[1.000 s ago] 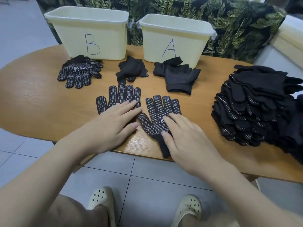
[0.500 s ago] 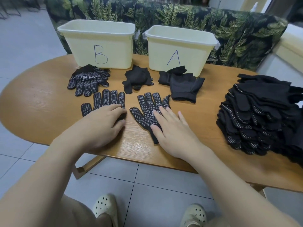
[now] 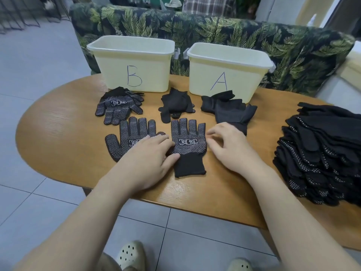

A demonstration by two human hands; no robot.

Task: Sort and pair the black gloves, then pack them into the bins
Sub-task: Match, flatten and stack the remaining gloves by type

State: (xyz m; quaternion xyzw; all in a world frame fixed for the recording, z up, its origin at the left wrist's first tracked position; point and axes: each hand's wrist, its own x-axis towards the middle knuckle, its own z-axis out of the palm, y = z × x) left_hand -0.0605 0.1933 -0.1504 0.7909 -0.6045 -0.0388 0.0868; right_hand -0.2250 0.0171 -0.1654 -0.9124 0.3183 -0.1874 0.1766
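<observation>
Left to right: our left hand (image 3: 148,159) lay flat, fingers straight, pressing the left dotted glove (image 3: 125,139). The right dotted glove (image 3: 188,145) sat just beside it on the table (image 3: 58,133), palm up. Our right hand (image 3: 230,147) hovered at its edge, fingers loosely curled, holding nothing. Pairing step, we judged. Next: stack one glove on the other, likely for bin B (image 3: 132,63).

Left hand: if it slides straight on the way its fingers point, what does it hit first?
Likely the right dotted glove: the left hand, resting on the left dotted glove, points up and right, fingertips almost at its edge. Contact isn't clear.
</observation>
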